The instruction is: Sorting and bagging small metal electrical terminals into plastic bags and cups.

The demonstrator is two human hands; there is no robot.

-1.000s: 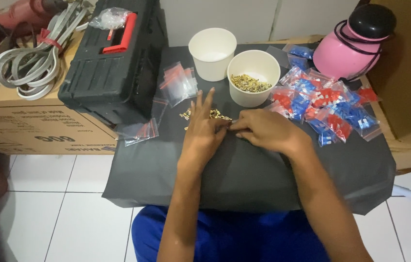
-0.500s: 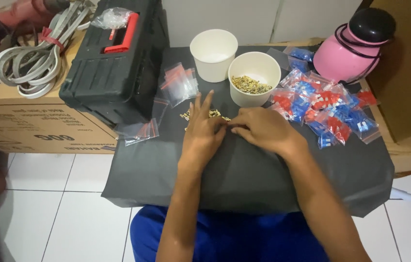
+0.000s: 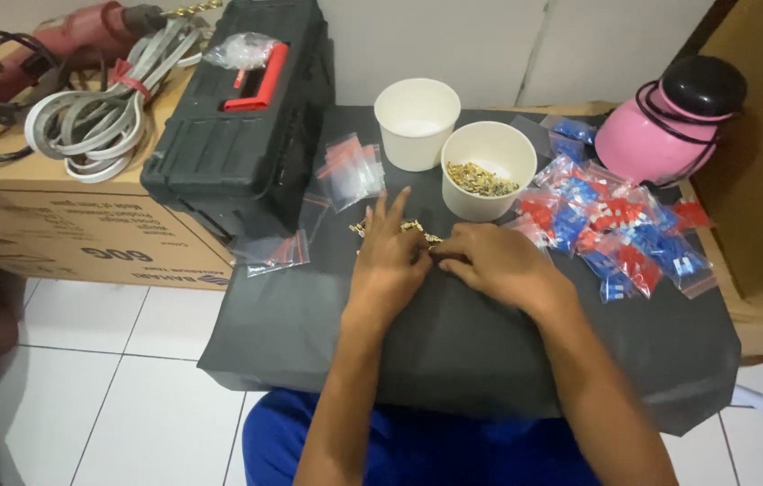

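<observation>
I have both hands down at the centre of the frame on the dark cloth (image 3: 453, 360) that covers the work surface. My left hand (image 3: 388, 263) lies flat with its fingers spread and released, the tips resting on a small scatter of brass-coloured metal pieces (image 3: 399, 227). My right hand (image 3: 500, 265) is curled beside it, fingertips drawn together at the scatter's right edge; I cannot tell whether they actually pinch a piece. Just above, right of centre, a white paper cup (image 3: 488, 171) holds more of the same pieces, and an empty white cup (image 3: 417, 121) stands touching it to the upper left. Small clear zip bags (image 3: 350, 171) lie left of the cups; filled red and blue bags (image 3: 615, 229) are heaped at the right. To do this well, I judge I should keep the left palm steadying the cloth, separate pieces singly with my fingertips, and keep the scatter compact, away from the cloth's edge.
</observation>
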